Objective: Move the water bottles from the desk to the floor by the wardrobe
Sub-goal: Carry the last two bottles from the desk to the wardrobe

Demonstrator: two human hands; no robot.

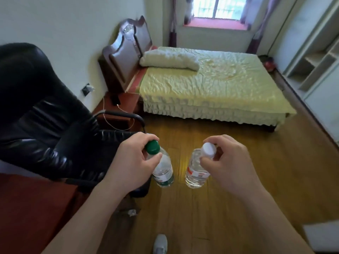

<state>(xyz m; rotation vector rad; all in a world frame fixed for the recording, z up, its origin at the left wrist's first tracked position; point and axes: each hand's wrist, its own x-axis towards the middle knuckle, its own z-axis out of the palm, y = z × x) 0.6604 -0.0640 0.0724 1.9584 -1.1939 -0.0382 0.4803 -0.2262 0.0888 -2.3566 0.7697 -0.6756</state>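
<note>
The left hand grips the neck of a green-capped water bottle, thumb and fingers closed around it just under the green cap, so the bottle hangs below the hand with its green label toward the floor. The right hand holds a white-capped water bottle the same way, fingertips pinched at the neck beneath the white cap; this bottle carries a red-and-white label and looks clear through its lower body. The two bottles hang side by side, near each other but not touching, both in the air above the wooden floor, the green-capped one at about 9 o'clock of the white-capped one. A black leather office chair fills the area at 9 o'clock of the left hand, its armrest just beyond the knuckles. A reddish-brown desk surface lies at 7 o'clock, under the left forearm. At 12 o'clock stands a bed with a pale green cover, a pillow and a dark wooden headboard, with a window beyond it. A low reddish nightstand sits between chair and bed. A pale wardrobe with open shelves runs along the wall at 2 o'clock, well apart from the bottles. A light-coloured shoe shows at 6 o'clock on the floor.
</note>
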